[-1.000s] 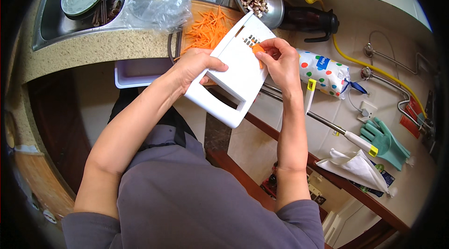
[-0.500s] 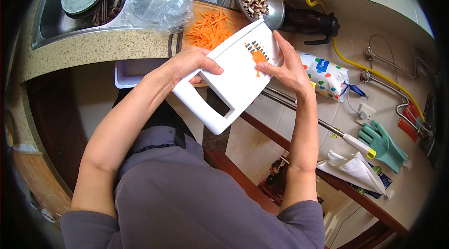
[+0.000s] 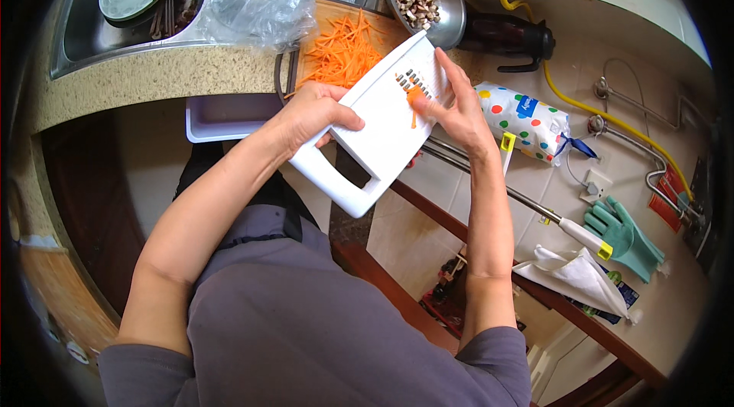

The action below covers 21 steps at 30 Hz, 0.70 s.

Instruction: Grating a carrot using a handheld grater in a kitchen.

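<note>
My left hand (image 3: 325, 113) grips a white grater (image 3: 375, 132) by its near left side, thumb on the face and fingers underneath. The grater is held tilted, its handle loop towards me. At its far right edge my right hand (image 3: 462, 113) is closed, fingers along the edge and thumb on the face. That thumb touches an orange bit of carrot (image 3: 415, 94) at the metal teeth, with a shred hanging below it. Beyond the grater, a heap of shredded carrot (image 3: 344, 51) lies on a wooden cutting board (image 3: 327, 11).
A metal bowl of chopped pieces (image 3: 451, 13) stands behind the board, beside a dark jug (image 3: 497, 38). Plastic bags (image 3: 267, 6) lie by the sink (image 3: 80, 48), which holds plates. To the right are a dotted package (image 3: 527, 120), a white-ended pole (image 3: 585, 237) and green gloves (image 3: 623, 235).
The grater and both hands have shifted slightly; my right hand has moved a little left. The carrot bit remains at the teeth under my right thumb.
</note>
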Each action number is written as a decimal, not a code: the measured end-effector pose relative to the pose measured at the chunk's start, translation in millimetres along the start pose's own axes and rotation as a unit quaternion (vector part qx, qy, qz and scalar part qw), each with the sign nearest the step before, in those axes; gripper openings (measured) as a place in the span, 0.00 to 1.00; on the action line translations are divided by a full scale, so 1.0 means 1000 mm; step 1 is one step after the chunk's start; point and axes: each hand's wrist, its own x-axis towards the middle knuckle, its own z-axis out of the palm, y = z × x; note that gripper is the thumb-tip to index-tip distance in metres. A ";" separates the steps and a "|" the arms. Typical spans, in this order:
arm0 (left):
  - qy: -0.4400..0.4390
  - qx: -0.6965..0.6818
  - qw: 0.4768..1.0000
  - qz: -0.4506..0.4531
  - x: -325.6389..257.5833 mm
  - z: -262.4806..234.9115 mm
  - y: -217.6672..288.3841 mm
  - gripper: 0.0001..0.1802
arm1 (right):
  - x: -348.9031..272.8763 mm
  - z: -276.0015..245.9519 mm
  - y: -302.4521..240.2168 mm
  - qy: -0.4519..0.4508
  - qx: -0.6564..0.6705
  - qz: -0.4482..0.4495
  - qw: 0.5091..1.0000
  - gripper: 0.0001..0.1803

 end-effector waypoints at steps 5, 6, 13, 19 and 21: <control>0.054 0.014 0.998 -0.011 -0.015 0.056 0.004 0.17 | 0.021 0.034 0.004 0.146 -0.099 0.120 0.977 0.36; 0.065 0.020 0.998 -0.009 -0.015 0.062 0.004 0.17 | 0.023 0.038 -0.002 0.147 -0.111 0.136 0.973 0.35; 0.092 0.017 0.995 -0.021 -0.024 0.065 -0.003 0.19 | 0.031 0.054 -0.001 0.178 -0.133 0.142 0.965 0.28; 0.108 0.017 0.994 -0.018 -0.024 0.061 -0.009 0.20 | 0.034 0.062 -0.001 0.199 -0.144 0.137 0.960 0.28; 0.096 0.026 0.995 -0.019 -0.018 0.055 -0.010 0.19 | 0.037 0.062 0.002 0.204 -0.136 0.138 0.959 0.29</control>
